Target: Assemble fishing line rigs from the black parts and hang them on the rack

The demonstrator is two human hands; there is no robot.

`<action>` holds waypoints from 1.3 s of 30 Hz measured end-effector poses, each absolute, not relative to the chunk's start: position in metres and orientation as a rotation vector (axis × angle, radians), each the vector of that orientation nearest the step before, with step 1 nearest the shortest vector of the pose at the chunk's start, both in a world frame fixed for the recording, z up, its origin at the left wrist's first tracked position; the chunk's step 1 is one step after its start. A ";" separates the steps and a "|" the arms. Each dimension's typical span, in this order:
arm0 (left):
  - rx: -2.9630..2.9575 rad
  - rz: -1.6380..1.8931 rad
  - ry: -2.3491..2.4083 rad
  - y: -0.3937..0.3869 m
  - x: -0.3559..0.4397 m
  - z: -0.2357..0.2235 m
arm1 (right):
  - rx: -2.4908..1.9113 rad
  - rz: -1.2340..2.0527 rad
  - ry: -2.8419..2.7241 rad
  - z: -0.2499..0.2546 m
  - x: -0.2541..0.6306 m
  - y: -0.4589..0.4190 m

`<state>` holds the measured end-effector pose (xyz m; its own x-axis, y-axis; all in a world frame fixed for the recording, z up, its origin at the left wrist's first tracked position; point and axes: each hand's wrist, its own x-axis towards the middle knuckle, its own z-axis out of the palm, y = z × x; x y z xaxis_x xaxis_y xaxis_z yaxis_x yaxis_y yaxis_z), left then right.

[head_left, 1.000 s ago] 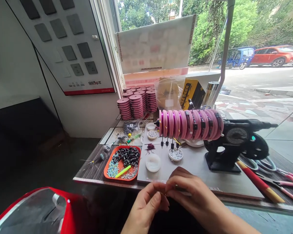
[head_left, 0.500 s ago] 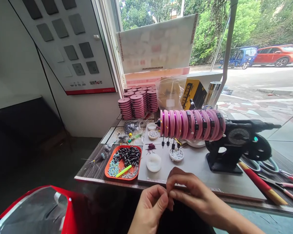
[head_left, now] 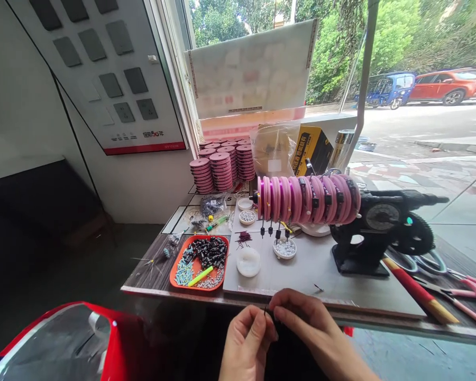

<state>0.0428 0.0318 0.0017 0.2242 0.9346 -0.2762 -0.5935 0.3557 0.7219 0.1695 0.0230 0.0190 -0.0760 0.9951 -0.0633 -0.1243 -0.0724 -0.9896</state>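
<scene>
My left hand (head_left: pixel 249 336) is closed in a pinch at the table's front edge, with a small thin dark piece (head_left: pixel 265 312) upright between thumb and forefinger; its kind is too small to make out. My right hand (head_left: pixel 307 323) is just beside it, thumb and fingertips drawn together close to that piece. Whether the right fingers grip anything is hidden. Beyond the hands lies a pale board (head_left: pixel 341 293) bearing a small dark bit (head_left: pixel 318 288), a white lid-like dish (head_left: pixel 248 263) and a round dish of white beads (head_left: pixel 284 248).
A black winding machine (head_left: pixel 359 259) carries a row of pink foam spools (head_left: pixel 289 198). An orange tray (head_left: pixel 172 272) holds small black and blue parts and a yellow-green stick. Stacked pink spools (head_left: pixel 222 172) stand behind. Scissors (head_left: pixel 474 290) lie right; a red-rimmed bag (head_left: pixel 115 344) is left.
My right hand has shifted slightly down and away from the left fingertips, exposing the thin dark piece and the dark bit on the board. The whole view has shifted a little.
</scene>
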 end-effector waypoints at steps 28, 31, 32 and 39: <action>0.736 1.176 0.918 0.030 0.042 -0.003 | -0.981 1.524 -1.030 0.021 0.156 0.029; 0.767 1.129 0.875 0.031 0.040 -0.001 | -0.943 1.576 -1.002 0.020 0.157 0.030; 0.775 1.116 0.867 0.031 0.039 0.000 | -0.935 1.587 -0.999 0.020 0.158 0.030; 0.779 1.058 0.835 0.032 0.037 0.005 | -0.938 1.592 -1.031 0.020 0.160 0.031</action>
